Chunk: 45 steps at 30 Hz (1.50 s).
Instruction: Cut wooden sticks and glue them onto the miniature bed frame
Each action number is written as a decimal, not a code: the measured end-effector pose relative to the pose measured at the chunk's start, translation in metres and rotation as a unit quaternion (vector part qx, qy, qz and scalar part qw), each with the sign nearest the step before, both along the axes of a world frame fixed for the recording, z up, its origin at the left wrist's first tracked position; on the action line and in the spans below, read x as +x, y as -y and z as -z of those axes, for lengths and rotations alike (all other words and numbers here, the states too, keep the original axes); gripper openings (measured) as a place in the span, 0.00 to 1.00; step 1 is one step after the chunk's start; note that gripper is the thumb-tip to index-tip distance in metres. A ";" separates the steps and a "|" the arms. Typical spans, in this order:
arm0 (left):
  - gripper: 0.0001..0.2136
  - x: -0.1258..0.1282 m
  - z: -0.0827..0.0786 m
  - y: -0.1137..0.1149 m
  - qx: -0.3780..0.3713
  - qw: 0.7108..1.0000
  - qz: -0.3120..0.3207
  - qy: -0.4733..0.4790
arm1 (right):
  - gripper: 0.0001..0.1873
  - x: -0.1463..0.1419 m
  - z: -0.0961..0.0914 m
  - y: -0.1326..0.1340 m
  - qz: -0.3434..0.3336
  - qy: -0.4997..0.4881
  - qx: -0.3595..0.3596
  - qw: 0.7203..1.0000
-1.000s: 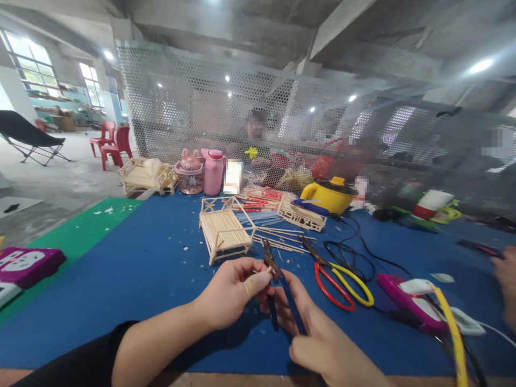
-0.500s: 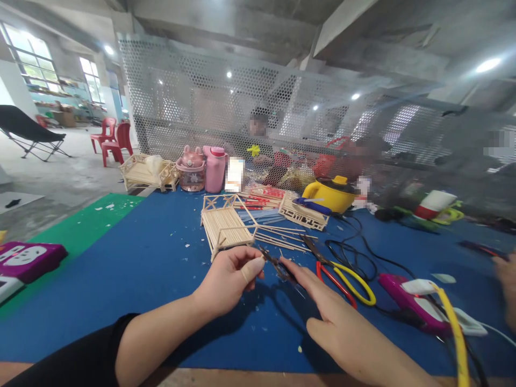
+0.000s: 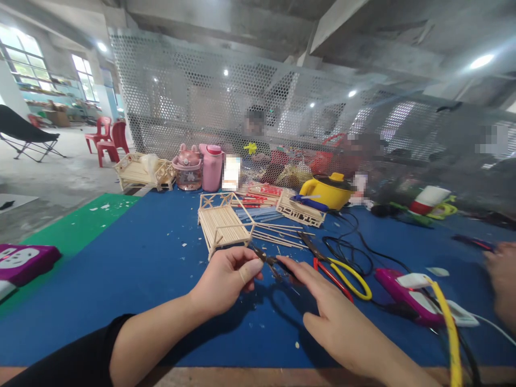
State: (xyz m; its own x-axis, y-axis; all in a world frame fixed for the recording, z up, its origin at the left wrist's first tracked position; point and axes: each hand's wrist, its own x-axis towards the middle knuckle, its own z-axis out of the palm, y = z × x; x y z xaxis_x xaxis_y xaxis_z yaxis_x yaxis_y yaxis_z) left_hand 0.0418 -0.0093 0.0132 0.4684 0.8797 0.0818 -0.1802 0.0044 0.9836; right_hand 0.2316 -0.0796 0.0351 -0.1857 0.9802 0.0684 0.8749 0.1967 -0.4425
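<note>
My left hand [image 3: 223, 280], with a plaster on its thumb, is closed in a pinch just above the blue mat [image 3: 141, 269]; what it pinches is too small to make out. The dark jaws of a pair of small pliers [image 3: 271, 262] point at that thumb. My right hand [image 3: 332, 320] lies along the pliers' handles with the forefinger stretched over them, low over the mat. A small bed model of wooden sticks [image 3: 223, 226] stands just beyond my left hand.
Red-and-yellow scissors [image 3: 342, 271], black cables and a pink glue gun [image 3: 403, 293] lie to the right. Loose sticks [image 3: 278, 236], a yellow pot [image 3: 328, 193], pink bottles [image 3: 212, 169] and another stick model [image 3: 139, 172] sit further back. Another person's hand [image 3: 502, 274] is at the right edge.
The pliers, held upright a second ago, have been tipped down flat towards the mat. My right hand has stretched out along them; my left hand keeps its pinch.
</note>
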 end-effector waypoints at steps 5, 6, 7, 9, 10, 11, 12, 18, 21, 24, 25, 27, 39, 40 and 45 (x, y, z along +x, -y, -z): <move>0.13 0.000 -0.001 0.001 -0.003 1.000 0.008 0.004 | 0.45 0.000 -0.002 0.001 -0.002 -0.030 -0.014 0.999; 0.14 0.000 -0.002 0.001 -0.003 1.000 0.009 0.004 | 0.45 0.001 -0.002 0.002 -0.002 -0.036 -0.021 0.999; 0.14 0.000 -0.002 0.002 -0.002 1.000 0.011 0.004 | 0.45 0.001 -0.003 0.002 -0.003 -0.044 -0.027 0.999; 0.14 -0.001 -0.003 0.002 -0.001 1.000 0.015 0.005 | 0.45 0.002 -0.003 0.003 -0.004 -0.065 -0.040 0.997; 0.15 -0.001 -0.003 0.002 -0.001 1.000 0.017 0.004 | 0.44 0.002 -0.004 0.003 -0.004 -0.078 -0.046 0.996; 0.15 -0.001 -0.004 0.002 -0.001 1.000 0.020 0.003 | 0.44 0.001 -0.005 0.003 -0.005 -0.090 -0.050 0.995; 0.15 -0.002 -0.004 0.001 0.000 1.000 0.024 0.001 | 0.43 0.001 -0.005 0.002 -0.005 -0.101 -0.050 0.994; 0.14 -0.004 -0.003 0.002 0.040 0.996 0.042 -0.061 | 0.34 -0.003 -0.003 -0.001 -0.031 -0.082 -0.022 0.996; 0.15 -0.005 -0.001 0.005 0.146 0.979 0.037 -0.135 | 0.33 -0.006 0.002 -0.002 -0.036 -0.073 0.006 0.997; 0.18 -0.005 0.002 0.006 0.165 0.974 0.041 -0.147 | 0.34 -0.007 0.006 -0.001 -0.032 -0.053 0.041 0.997; 0.17 -0.005 0.003 0.006 0.154 0.979 0.045 -0.127 | 0.34 -0.008 0.007 0.000 -0.028 -0.048 0.051 0.997; 0.15 -0.005 0.004 0.004 0.129 0.988 0.057 -0.068 | 0.35 -0.009 0.007 0.001 -0.025 -0.048 0.062 0.997; 0.14 -0.005 -0.001 0.006 0.148 0.984 0.031 -0.094 | 0.31 -0.021 -0.001 0.000 -0.049 -0.162 0.018 0.985; 0.13 -0.004 0.000 0.005 0.134 0.987 0.032 -0.084 | 0.30 -0.021 0.000 0.000 -0.045 -0.156 0.022 0.986; 0.16 -0.002 0.000 0.004 0.058 0.997 0.046 -0.003 | 0.30 -0.020 0.003 0.000 -0.038 -0.156 0.029 0.987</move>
State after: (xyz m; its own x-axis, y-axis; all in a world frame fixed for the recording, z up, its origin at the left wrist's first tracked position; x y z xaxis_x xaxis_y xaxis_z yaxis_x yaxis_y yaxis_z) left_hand 0.0393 -0.0136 0.0134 0.5483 0.8172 0.1773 -0.1777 -0.0933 0.9796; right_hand 0.2112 -0.0800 0.0321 -0.2198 0.9570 0.1895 0.6790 0.2896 -0.6746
